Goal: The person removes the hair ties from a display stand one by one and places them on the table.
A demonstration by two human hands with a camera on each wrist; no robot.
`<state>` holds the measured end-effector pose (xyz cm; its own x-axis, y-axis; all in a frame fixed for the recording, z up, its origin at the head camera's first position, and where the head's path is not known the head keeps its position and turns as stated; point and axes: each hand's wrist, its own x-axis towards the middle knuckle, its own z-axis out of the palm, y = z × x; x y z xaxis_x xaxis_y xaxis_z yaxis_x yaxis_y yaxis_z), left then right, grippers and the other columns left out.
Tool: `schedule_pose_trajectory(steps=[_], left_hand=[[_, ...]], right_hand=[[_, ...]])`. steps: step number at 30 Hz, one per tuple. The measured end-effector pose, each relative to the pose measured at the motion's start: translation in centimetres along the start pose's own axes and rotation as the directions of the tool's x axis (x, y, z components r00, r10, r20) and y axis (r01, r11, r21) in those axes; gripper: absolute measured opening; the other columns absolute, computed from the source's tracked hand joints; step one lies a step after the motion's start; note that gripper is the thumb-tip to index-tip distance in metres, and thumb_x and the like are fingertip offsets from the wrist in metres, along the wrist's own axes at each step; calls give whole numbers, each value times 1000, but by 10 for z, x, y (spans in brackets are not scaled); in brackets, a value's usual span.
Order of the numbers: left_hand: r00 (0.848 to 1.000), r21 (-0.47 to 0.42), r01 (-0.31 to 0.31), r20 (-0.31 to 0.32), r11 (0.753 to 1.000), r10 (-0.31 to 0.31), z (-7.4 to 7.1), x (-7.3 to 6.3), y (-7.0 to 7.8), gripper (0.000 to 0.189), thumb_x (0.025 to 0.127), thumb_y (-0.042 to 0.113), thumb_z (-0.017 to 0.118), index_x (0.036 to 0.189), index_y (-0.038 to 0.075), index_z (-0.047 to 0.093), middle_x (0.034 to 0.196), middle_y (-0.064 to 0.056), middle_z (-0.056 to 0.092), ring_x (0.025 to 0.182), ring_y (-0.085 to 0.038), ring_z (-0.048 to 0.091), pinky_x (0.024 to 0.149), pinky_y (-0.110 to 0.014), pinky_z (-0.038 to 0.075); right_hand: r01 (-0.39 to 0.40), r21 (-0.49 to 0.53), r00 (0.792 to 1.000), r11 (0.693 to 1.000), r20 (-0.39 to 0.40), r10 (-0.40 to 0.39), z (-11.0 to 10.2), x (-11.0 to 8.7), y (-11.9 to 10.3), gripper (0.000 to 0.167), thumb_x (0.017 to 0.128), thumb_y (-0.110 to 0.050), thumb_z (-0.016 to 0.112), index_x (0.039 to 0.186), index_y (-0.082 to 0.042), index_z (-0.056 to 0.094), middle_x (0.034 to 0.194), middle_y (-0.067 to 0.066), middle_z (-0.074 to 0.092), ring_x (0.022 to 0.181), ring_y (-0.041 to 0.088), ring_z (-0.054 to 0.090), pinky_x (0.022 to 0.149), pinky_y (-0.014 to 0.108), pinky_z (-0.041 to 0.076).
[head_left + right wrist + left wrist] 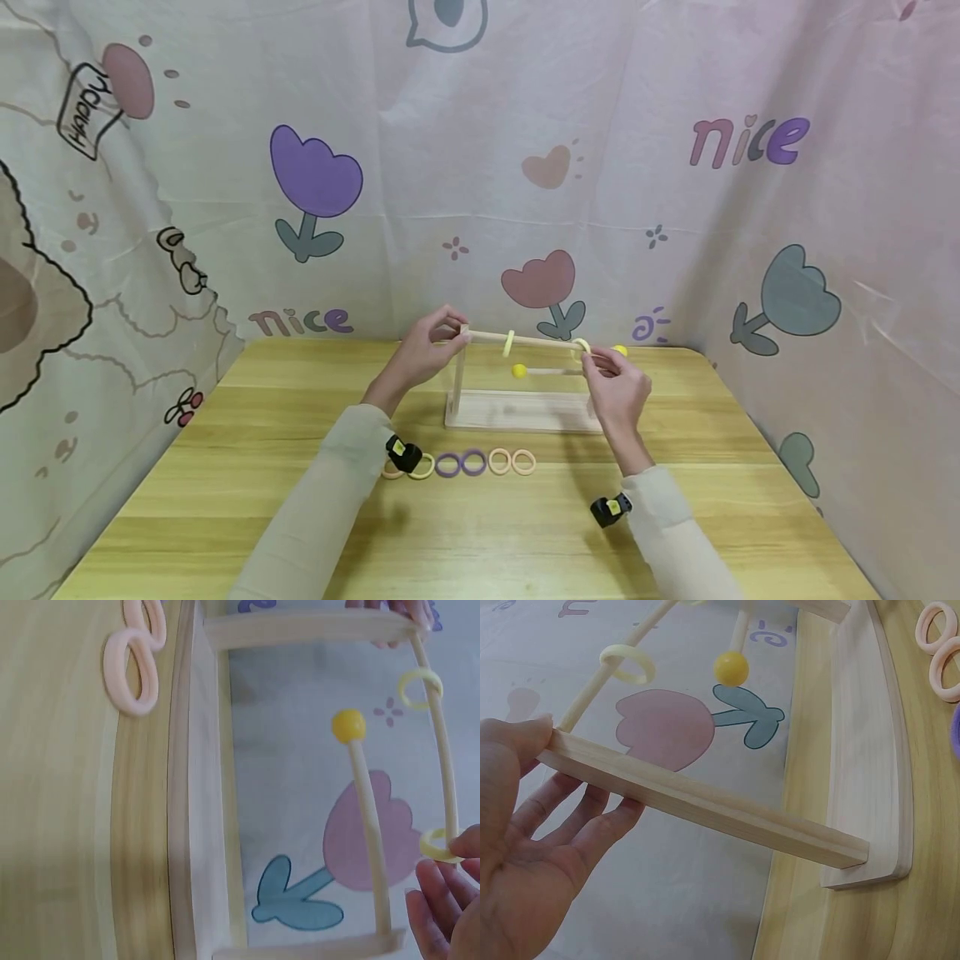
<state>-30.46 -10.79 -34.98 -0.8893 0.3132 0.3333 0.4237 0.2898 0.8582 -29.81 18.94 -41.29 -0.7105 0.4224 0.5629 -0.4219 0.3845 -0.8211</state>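
Observation:
A pale wooden stand has a long base, an upright post and a slim rod along its top. My left hand grips the post's upper end where the rod meets it, thumb on top. A yellow ring hangs on the rod. Near the rod's right end, my right hand pinches a second yellow ring between thumb and fingers. Lower down, a thinner stick with a yellow ball at its end reaches from the right post. The right hand partly hides that post in the head view.
In front of the stand, a row of rings lies on the wooden table: purple rings, peach rings and a yellow ring, partly behind the left wrist camera. A printed cloth hangs behind the table.

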Motion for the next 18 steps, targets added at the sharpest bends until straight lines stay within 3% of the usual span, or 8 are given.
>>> schedule_pose_trajectory(steps=[4, 11, 18], left_hand=[[1000, 5, 8, 0, 1000, -8, 0, 1, 0, 18, 103, 10, 61, 119, 2, 58, 118, -24, 61, 131, -47, 59, 102, -59, 53], [1000, 0, 7, -1, 1000, -7, 0, 0, 0, 19, 103, 9, 60, 120, 0, 58, 119, -24, 61, 132, -48, 59, 102, -59, 53], [1000, -9, 19, -2, 1000, -19, 0, 1, 0, 18, 103, 9, 60, 120, 2, 58, 118, -23, 61, 131, -47, 59, 102, -59, 53]], right_hand=[[-29, 10, 999, 1000, -32, 30, -10, 4, 5, 16, 85, -1, 79, 100, 8, 78, 90, 31, 75, 58, -16, 62, 57, 7, 52], [-31, -83, 995, 996, -93, 23, -23, 7, 12, 14, 85, -5, 80, 97, 3, 80, 88, 26, 77, 57, -21, 58, 54, 3, 47], [-38, -69, 993, 997, -113, 30, -31, 12, 17, 13, 88, -5, 77, 98, 3, 80, 89, 29, 76, 53, -19, 59, 52, 5, 48]])
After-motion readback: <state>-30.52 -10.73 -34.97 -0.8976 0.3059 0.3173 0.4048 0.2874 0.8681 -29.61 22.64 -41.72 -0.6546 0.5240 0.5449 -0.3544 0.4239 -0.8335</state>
